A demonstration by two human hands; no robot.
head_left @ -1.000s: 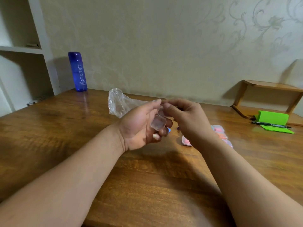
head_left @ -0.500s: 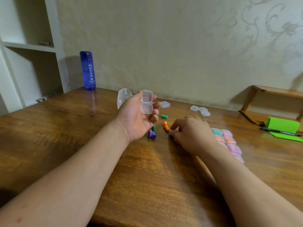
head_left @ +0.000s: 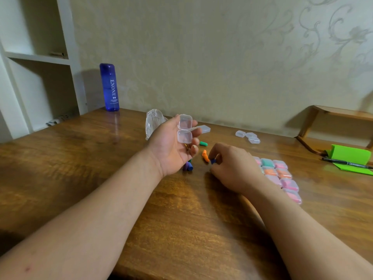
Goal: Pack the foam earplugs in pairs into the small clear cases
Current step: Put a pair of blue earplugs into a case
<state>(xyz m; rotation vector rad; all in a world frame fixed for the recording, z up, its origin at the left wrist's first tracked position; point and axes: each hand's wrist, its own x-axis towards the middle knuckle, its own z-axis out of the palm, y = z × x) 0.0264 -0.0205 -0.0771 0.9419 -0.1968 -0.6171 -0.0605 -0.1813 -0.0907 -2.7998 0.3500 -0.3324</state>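
My left hand (head_left: 173, 147) holds a small clear case (head_left: 184, 129) with its lid flipped up, above the wooden table (head_left: 80, 158). My right hand (head_left: 232, 165) rests low on the table and pinches a blue earplug (head_left: 213, 161) between thumb and fingers. Loose earplugs lie between the hands: an orange one (head_left: 205, 155), a green one (head_left: 203, 143), and purple and blue ones (head_left: 188, 166) under my left hand. Several filled, closed cases (head_left: 280, 175) sit in rows to the right of my right hand. Empty clear cases (head_left: 248, 136) lie further back.
A crumpled clear plastic bag (head_left: 153, 123) lies behind my left hand. A blue bottle (head_left: 109, 87) stands at the back left by a white shelf unit (head_left: 36, 57). A green stand with a black pen (head_left: 347, 163) and a small wooden rack (head_left: 339, 116) are at the right.
The case in my left hand was opened and my hands parted. My right hand went down to the table and picked up a blue earplug. The view widened as my head pulled back.
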